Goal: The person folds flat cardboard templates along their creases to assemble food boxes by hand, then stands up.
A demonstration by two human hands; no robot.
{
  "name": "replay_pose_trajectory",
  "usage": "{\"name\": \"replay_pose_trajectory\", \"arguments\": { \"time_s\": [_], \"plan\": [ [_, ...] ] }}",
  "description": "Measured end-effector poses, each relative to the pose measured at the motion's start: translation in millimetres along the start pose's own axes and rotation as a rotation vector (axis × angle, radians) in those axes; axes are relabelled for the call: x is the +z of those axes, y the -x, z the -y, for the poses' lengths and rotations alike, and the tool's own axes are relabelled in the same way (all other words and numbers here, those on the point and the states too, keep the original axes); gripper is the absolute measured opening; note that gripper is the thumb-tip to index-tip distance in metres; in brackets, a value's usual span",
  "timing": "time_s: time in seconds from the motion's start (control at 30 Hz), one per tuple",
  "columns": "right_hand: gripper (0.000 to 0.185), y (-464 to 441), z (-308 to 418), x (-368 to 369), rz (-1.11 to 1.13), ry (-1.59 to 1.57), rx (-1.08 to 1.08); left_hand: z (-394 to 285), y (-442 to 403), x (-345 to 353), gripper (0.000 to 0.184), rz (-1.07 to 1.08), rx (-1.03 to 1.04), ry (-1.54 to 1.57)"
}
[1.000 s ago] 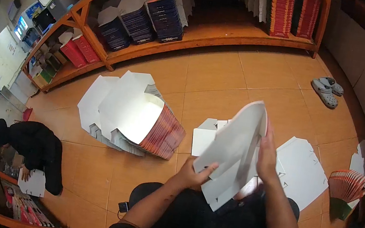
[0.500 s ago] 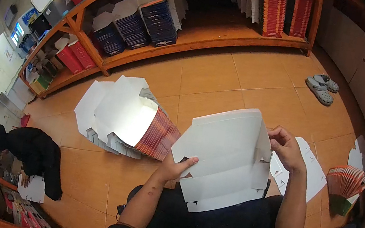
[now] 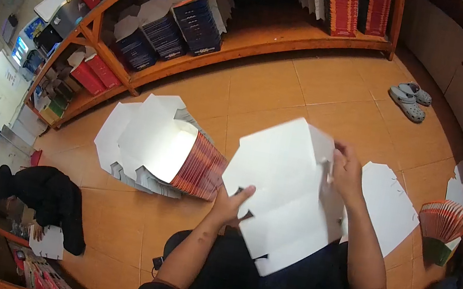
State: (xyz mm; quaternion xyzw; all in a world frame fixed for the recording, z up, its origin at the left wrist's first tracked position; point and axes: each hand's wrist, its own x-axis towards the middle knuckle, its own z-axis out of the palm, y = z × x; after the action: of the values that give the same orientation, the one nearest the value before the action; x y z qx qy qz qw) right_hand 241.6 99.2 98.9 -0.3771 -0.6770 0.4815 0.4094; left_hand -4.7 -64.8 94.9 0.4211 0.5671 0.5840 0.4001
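Note:
A white cardboard sheet [image 3: 284, 196] with slots and flaps is held up over my lap. My left hand [image 3: 229, 204] grips its left edge, thumb on top. At the right edge my right hand [image 3: 344, 171] grips a side part that is bent along a crease. Partly behind that arm, another flat white sheet [image 3: 386, 210] lies on the floor. To the left stands a stack of nested boxes [image 3: 200, 167] with red sides and white open flaps.
A wooden shelf [image 3: 274, 38] with blue and red box stacks runs along the back. Grey clogs [image 3: 408, 102] lie at the right. Fanned orange-edged boxes [image 3: 444, 220] sit at far right. Another person [image 3: 54, 194] bends over a white sheet at the left.
The sheet has tilted and its right side is now bent. My right hand has moved slightly left and up, gripping that side. My left hand stays on the left edge.

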Motion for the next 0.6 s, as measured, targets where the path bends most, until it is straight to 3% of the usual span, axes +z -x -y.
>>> {"name": "replay_pose_trajectory", "arguments": {
  "time_s": [0.07,0.1,0.13,0.2,0.3,0.37,0.4,0.43,0.5,0.53,0.6],
  "plan": [
    [0.036,-1.2,-6.6,8.6,-0.357,0.549,-0.251,18.3,-9.0,11.1,0.046,-0.151,-0.093,0.297],
    [0.044,2.8,-3.6,11.7,-0.181,0.404,-0.117,32.3,-14.1,17.8,0.046,-0.208,-0.097,0.348],
    [0.044,5.6,-9.1,17.3,-0.164,0.407,-0.114,52.7,-21.1,21.5,0.045,-0.267,-0.098,0.4],
    [0.059,15.9,-31.3,33.7,0.37,0.526,0.011,104.8,-37.0,21.6,0.044,-0.402,-0.166,0.468],
    [0.089,49.2,-48.6,64.5,0.636,0.75,-0.107,132.7,-39.9,18.2,0.045,-0.61,-0.3,0.456],
    [0.075,73.6,-68.6,80.1,0.596,0.909,-0.213,115.0,-34.9,19.7,0.046,-0.767,-0.491,0.369],
    [0.063,79.5,-87.6,87.2,0.545,0.978,-0.286,122.2,-33.1,17.4,0.046,-0.776,-0.5,0.376],
    [0.063,79.1,-104.1,90.2,0.558,0.98,-0.282,134.1,-31.7,14.5,0.045,-0.778,-0.517,0.289],
    [0.037,75.7,-128.1,92.1,0.457,1.039,-0.306,135.1,-28.6,13.6,0.044,-0.776,-0.537,0.206],
    [0.037,74.5,-124.9,92.4,0.464,1.042,-0.304,121.2,-25.5,17.5,0.042,-0.77,-0.614,0.068],
    [0.021,77.1,-118.7,90.7,0.53,1.0,-0.075,127.2,-23.1,15.5,0.044,-0.756,-0.702,-0.067]
  ]
}}
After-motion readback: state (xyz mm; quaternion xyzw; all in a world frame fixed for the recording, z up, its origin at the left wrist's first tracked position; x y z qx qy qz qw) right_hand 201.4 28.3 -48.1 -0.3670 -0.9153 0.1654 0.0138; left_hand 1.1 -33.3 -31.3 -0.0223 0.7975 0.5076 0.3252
